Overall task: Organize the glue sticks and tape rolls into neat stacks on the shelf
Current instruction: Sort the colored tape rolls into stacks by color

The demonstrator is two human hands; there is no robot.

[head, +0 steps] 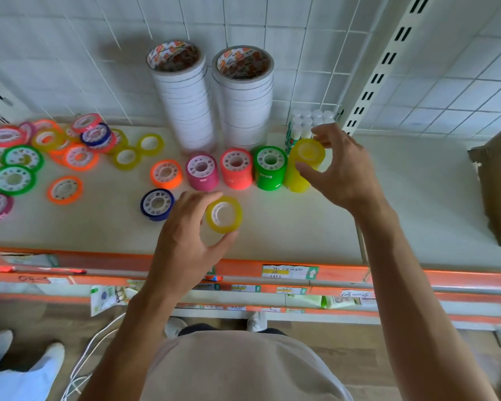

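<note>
The left hand [182,235] pinches a single yellow tape roll [224,214] between its thumb and curled fingers, just above the shelf [301,227]. The right hand [342,172] is spread wide, its thumb and fingertips loosely round the top of the yellow stack [302,166]; whether they press on it I cannot tell.

Between the hands and toward the front orange edge [344,273] the shelf lies bare. Right of the right hand is more bare shelf, up to a cardboard box [498,180].

Beside the yellow stack, leftward, stand a green stack [269,168], a red stack [236,168] and a pink stack [202,172], then one orange roll [166,173]; a blue roll [157,204] lies just left of the left hand. Behind these rise two tall white tape towers [185,102]. Glue sticks [304,125] stand bunched behind the right hand, too crowded to count. Far left lies a heap of loose coloured rolls [41,151].
</note>
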